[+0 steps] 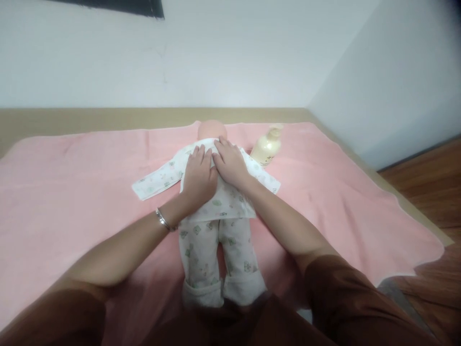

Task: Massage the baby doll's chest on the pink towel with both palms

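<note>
A baby doll (212, 129) in white printed clothes (201, 245) lies on a pink towel (72, 182), head away from me. My left hand (198, 175) rests flat on the doll's torso, fingers stretched out, with a metal bracelet at the wrist. My right hand (230, 163) lies flat beside it on the doll's upper body, fingers out toward the neck. Both palms press on the shirt and hold nothing. The doll's sleeves spread out to either side, and its legs point toward me.
A cream pump bottle (266, 146) stands on the towel just right of the doll's head. The towel covers a tan surface (72, 120) against a white wall. Wooden floor (425, 187) shows to the right beyond the towel's edge.
</note>
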A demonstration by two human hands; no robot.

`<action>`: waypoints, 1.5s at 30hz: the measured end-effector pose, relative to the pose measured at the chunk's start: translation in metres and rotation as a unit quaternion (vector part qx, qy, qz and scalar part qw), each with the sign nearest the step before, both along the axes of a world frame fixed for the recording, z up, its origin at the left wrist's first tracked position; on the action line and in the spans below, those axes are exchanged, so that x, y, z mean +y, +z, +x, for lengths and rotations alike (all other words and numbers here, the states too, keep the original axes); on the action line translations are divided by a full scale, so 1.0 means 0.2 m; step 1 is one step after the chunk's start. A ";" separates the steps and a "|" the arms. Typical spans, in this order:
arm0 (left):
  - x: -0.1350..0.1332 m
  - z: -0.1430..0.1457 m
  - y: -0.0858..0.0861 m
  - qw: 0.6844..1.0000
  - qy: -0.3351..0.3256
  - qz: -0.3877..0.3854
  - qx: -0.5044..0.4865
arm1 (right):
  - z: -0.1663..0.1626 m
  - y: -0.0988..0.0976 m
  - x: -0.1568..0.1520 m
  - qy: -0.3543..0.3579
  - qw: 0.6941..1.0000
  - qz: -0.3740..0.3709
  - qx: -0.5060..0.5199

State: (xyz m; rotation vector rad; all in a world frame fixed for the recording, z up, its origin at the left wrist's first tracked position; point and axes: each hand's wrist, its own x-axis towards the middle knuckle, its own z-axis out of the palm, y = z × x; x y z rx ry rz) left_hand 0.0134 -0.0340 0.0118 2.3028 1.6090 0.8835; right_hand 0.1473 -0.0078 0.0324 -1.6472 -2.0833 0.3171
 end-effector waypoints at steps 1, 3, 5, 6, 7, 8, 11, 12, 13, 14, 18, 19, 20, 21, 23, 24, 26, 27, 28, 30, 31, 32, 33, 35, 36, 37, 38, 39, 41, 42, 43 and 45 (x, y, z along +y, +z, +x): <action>0.02 0.00 0.00 1.000 0.007 -0.013 -0.006 | 0.00 0.00 0.00 0.000 1.000 0.001 -0.005; 0.05 -0.02 0.00 0.999 0.021 -0.037 -0.021 | 0.00 0.00 0.00 -0.001 1.000 0.002 -0.016; 0.09 -0.03 0.00 0.998 0.032 -0.045 -0.030 | -0.01 -0.01 0.00 0.001 1.000 0.008 -0.024; 0.10 -0.03 0.00 0.998 0.035 -0.045 -0.031 | -0.01 -0.01 0.00 0.001 1.000 0.012 -0.026; 0.10 -0.04 -0.01 0.998 0.038 -0.043 -0.032 | -0.01 -0.02 0.01 0.002 0.999 0.016 -0.028; 0.10 -0.04 -0.01 0.998 0.041 -0.039 -0.032 | -0.01 -0.02 0.01 0.003 0.999 0.020 -0.029; 0.10 -0.04 -0.02 0.998 0.046 -0.032 -0.027 | -0.01 -0.03 0.01 0.007 0.999 0.033 -0.032; 0.09 -0.04 -0.02 0.998 0.047 -0.030 -0.026 | -0.01 -0.04 0.01 0.009 0.999 0.036 -0.033; 0.09 -0.04 -0.02 0.998 0.048 -0.029 -0.026 | -0.01 -0.04 0.01 0.010 0.999 0.040 -0.035; 0.09 -0.04 -0.02 0.998 0.048 -0.029 -0.025 | -0.01 -0.04 0.01 0.010 0.998 0.042 -0.035; 0.10 -0.06 -0.04 0.998 0.047 -0.023 -0.037 | -0.02 -0.04 0.01 0.008 0.999 0.041 -0.031; 0.10 -0.06 -0.05 0.998 0.046 -0.019 -0.043 | -0.02 -0.04 0.01 0.008 0.999 0.041 -0.030; 0.10 -0.06 -0.05 0.998 0.046 -0.017 -0.047 | -0.02 -0.04 0.01 0.009 0.999 0.041 -0.030; 0.10 -0.06 -0.05 0.998 0.047 -0.015 -0.049 | -0.02 -0.04 0.01 0.009 0.999 0.043 -0.031; 0.10 -0.06 -0.04 0.998 0.050 -0.014 -0.046 | -0.02 -0.04 0.01 0.011 0.998 0.045 -0.033; 0.10 -0.06 -0.04 0.998 0.051 -0.016 -0.045 | -0.02 -0.04 0.01 0.011 0.998 0.046 -0.035; 0.10 -0.06 -0.03 0.998 0.051 -0.022 -0.042 | -0.02 -0.04 0.01 0.011 0.998 0.047 -0.037; 0.10 -0.06 -0.03 0.997 0.052 -0.024 -0.042 | -0.02 -0.04 0.01 0.011 0.998 0.046 -0.037; 0.10 -0.06 -0.03 0.997 0.053 -0.026 -0.043 | -0.02 -0.04 0.01 0.010 0.998 0.046 -0.037; 0.10 -0.06 -0.04 0.997 0.053 -0.024 -0.044 | -0.02 -0.05 0.02 0.011 0.998 0.046 -0.036; 0.10 -0.06 -0.04 0.997 0.052 -0.020 -0.045 | -0.02 -0.05 0.02 0.011 0.998 0.047 -0.035; 0.10 -0.06 -0.04 0.998 0.049 -0.016 -0.046 | -0.02 -0.05 0.01 0.012 0.998 0.048 -0.035; 0.10 -0.06 -0.04 0.998 0.046 -0.011 -0.047 | -0.02 -0.04 0.01 0.012 0.998 0.048 -0.035; 0.09 -0.06 -0.04 0.998 0.044 -0.006 -0.051 | -0.01 -0.04 0.01 0.014 0.998 0.047 -0.036; 0.09 -0.05 -0.03 0.997 0.046 -0.007 -0.053 | -0.01 -0.03 0.01 0.015 0.998 0.045 -0.037; 0.09 -0.05 -0.03 0.997 0.048 -0.007 -0.055 | -0.01 -0.03 0.00 0.015 0.998 0.043 -0.039; 0.09 -0.05 -0.03 0.997 0.050 -0.007 -0.057 | -0.01 -0.03 0.00 0.014 0.998 0.041 -0.041; 0.09 -0.06 -0.03 0.997 0.050 -0.006 -0.059 | -0.02 -0.02 0.00 0.012 0.998 0.040 -0.043; 0.10 -0.06 -0.04 0.997 0.045 0.001 -0.064 | -0.02 -0.02 0.00 0.008 0.998 0.043 -0.046; 0.10 -0.06 -0.04 0.997 0.043 0.005 -0.067 | -0.02 -0.03 0.00 0.007 0.998 0.045 -0.047; 0.10 -0.06 -0.04 0.997 0.043 0.007 -0.071 | -0.02 -0.03 0.00 0.007 0.998 0.048 -0.048; 0.09 -0.05 -0.03 0.996 0.047 0.001 -0.082 | -0.02 -0.03 0.00 0.011 0.997 0.050 -0.052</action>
